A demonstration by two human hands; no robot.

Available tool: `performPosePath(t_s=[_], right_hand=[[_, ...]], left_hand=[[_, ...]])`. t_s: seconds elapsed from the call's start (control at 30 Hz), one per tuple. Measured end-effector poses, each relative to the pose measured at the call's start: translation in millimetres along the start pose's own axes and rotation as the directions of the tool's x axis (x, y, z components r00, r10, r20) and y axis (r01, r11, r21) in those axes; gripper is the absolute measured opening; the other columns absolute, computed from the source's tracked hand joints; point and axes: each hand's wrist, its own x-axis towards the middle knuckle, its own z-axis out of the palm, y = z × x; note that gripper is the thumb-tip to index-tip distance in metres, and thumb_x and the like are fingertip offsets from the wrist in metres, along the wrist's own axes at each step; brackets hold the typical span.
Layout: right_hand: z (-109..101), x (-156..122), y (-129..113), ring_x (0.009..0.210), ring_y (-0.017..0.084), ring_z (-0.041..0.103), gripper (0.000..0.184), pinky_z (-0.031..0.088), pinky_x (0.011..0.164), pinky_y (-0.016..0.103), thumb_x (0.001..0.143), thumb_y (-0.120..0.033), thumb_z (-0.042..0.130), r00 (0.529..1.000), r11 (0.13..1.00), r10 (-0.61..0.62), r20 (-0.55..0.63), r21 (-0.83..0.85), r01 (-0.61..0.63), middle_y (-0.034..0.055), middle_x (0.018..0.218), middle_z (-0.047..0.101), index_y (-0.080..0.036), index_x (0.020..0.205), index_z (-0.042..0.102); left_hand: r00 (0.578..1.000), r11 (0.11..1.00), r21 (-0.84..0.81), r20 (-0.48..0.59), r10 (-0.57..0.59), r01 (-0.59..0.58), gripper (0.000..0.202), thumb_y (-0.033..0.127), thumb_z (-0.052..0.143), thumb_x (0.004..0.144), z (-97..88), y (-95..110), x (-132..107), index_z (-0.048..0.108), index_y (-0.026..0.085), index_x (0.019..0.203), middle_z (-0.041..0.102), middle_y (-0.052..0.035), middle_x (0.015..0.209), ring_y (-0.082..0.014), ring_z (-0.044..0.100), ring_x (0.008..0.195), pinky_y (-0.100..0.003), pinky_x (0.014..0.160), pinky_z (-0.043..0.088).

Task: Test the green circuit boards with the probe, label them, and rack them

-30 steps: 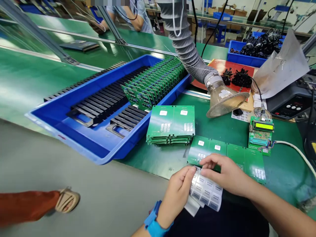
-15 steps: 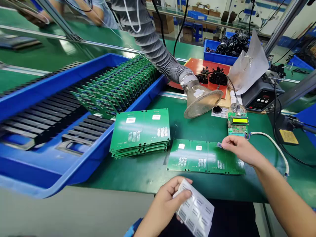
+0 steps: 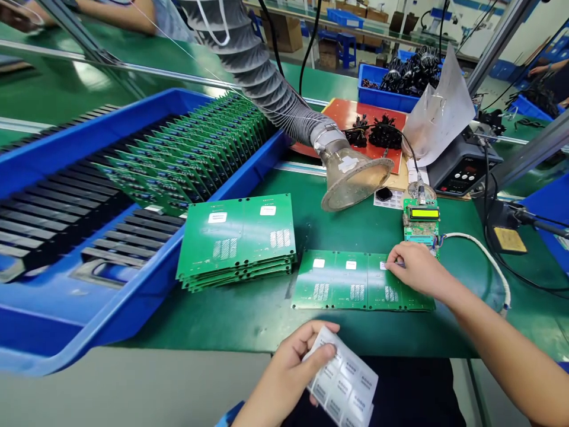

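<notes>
Right hand [image 3: 414, 268], pinching a label [image 3: 383, 266], has moved onto the green board [image 3: 400, 295]; left hand [image 3: 291, 367] clasps sheet [image 3: 344, 381] seemingly marked "6000".

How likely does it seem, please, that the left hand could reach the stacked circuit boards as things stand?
Probably yes: nothing visible stands between the left hand and the near side of the stacked circuit boards, though the label sheet it holds might hinder lifting one.
</notes>
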Motion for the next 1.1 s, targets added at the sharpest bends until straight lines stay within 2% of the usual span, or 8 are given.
performPosePath(t_s=[0.1, 0.2, 0.4, 0.5, 0.7, 0.83, 1.0, 1.1], right_hand=[[-1.8, -5.5, 1.0, 0.078, 0.023, 0.055, 0.011, 0.037, 0.075, 0.037, 0.078, -0.023, 0.062, 0.987, 0.997, -0.011, -0.16, -0.075, -0.001, 0.0035, 0.076, 0.06, -0.02, 0.086, 0.056], [-11.6, -11.7, 15.6, 0.081, 0.023, 0.055, 0.019, 0.041, 0.076, 0.037, 0.081, -0.02, 0.055, 0.964, 0.999, 0.016, -0.266, 0.051, -0.002, 0.0043, 0.081, 0.059, -0.019, 0.099, 0.051], [-24.3, -22.6, 54.3, 0.075, 0.016, 0.056, 0.022, 0.046, 0.071, 0.03, 0.084, -0.015, 0.045, 0.995, 0.925, -0.079, 0.066, 0.376, 0.049, -0.0009, 0.079, 0.058, -0.022, 0.105, 0.045], [-16.9, -22.2, 58.3, 0.073, 0.015, 0.056, 0.022, 0.046, 0.07, 0.029, 0.084, -0.014, 0.046, 0.992, 0.92, -0.095, 0.085, 0.388, 0.054, -0.0014, 0.078, 0.057, -0.022, 0.105, 0.045], [-6.0, -27.6, 46.0, 0.08, 0.02, 0.056, 0.02, 0.048, 0.074, 0.036, 0.083, -0.01, 0.047, 0.993, 0.986, -0.101, -0.055, 0.13, 0.108, 0.004, 0.083, 0.059, -0.02, 0.101, 0.047], [-8.9, -40.5, 32.7, 0.111, 0.028, 0.051, 0.012, 0.044, 0.091, 0.046, 0.084, -0.014, 0.049, 0.97, 0.989, -0.126, -0.206, -0.103, 0.107, 0.0153, 0.114, 0.055, -0.019, 0.094, 0.05], [-3.8, -56.8, 27.5, 0.139, 0.033, 0.024, 0.032, 0.032, 0.107, 0.053, 0.069, -0.033, 0.071, 0.965, 0.966, -0.255, 0.055, -0.033, 0.257, 0.0158, 0.146, 0.034, -0.022, 0.086, 0.048], [-1.2, -58.5, 29.6, 0.139, 0.034, 0.024, 0.033, 0.032, 0.107, 0.054, 0.064, -0.032, 0.073, 0.965, 0.968, -0.24, 0.103, -0.049, 0.246, 0.0167, 0.144, 0.038, -0.022, 0.082, 0.047]], left_hand=[[1.0, 1.0, 0.015, 0.011, -0.018, 0.018, 0.057, 0.06, 0.074, 0.06, 1.9, 2.3, -0.8, 0.06, 0.018, 0.094, 0.057, 0.0049, 0.059, -0.0103, 0.052, 0.049, -0.018, 0.04, 0.037], [1.0, 1.0, 0.019, 0.007, -0.017, 0.017, 0.057, 0.061, 0.074, 0.061, 1.2, 2.9, -0.7, 0.059, 0.019, 0.096, 0.056, 0.0051, 0.059, -0.0103, 0.052, 0.049, -0.018, 0.04, 0.036], [0.997, 0.997, -0.036, 0.021, -0.069, 0.07, 0.056, 0.059, 0.074, 0.063, -3.5, 0.5, -0.6, 0.057, 0.023, 0.103, 0.057, 0.005, 0.063, -0.0105, 0.052, 0.051, -0.02, 0.045, 0.039], [0.997, 0.995, -0.061, 0.01, -0.08, 0.081, 0.054, 0.058, 0.072, 0.065, -1.5, 2.1, -2.9, 0.056, 0.023, 0.103, 0.058, 0.0042, 0.064, -0.0107, 0.051, 0.052, -0.02, 0.045, 0.037], [0.993, 0.993, -0.053, 0.053, -0.106, 0.108, 0.054, 0.057, 0.073, 0.066, -6.0, -1.2, -1.1, 0.056, 0.022, 0.102, 0.056, 0.0045, 0.064, -0.0107, 0.051, 0.054, -0.02, 0.047, 0.038], [0.991, 0.992, -0.094, 0.114, -0.068, 0.079, 0.042, 0.053, 0.07, 0.072, -10.1, -4.2, 0.6, 0.056, 0.02, 0.095, 0.061, 0.0012, 0.075, -0.0113, 0.054, 0.059, -0.02, 0.049, 0.04], [0.987, 0.976, -0.215, 0.16, -0.006, 0.04, 0.044, 0.05, 0.072, 0.072, -8.8, -2.5, -6.7, 0.052, 0.021, 0.096, 0.061, 0.0016, 0.069, -0.0091, 0.053, 0.052, -0.018, 0.046, 0.04], [0.986, 0.961, -0.278, 0.167, 0.029, 0.018, 0.046, 0.049, 0.07, 0.074, -13.3, -6.7, -9.4, 0.05, 0.022, 0.106, 0.058, 0.0043, 0.062, -0.0069, 0.049, 0.043, -0.015, 0.038, 0.037]])
